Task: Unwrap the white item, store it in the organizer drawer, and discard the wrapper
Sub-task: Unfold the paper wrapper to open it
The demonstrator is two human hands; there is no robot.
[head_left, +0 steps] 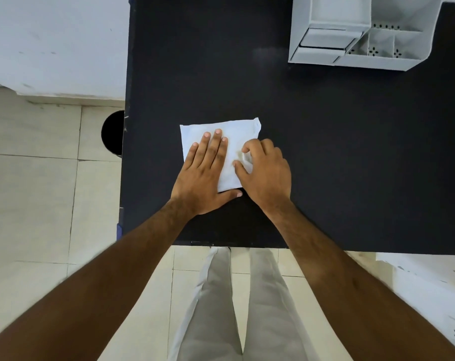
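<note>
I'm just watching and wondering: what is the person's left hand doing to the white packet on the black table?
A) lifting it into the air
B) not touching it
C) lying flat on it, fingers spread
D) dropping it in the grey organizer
C: the left hand lies palm-down on the white packet, which rests on the black table, while the right hand pinches its right side.

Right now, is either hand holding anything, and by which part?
The right hand pinches the white packet at its right side; the left hand only presses it flat.
</note>
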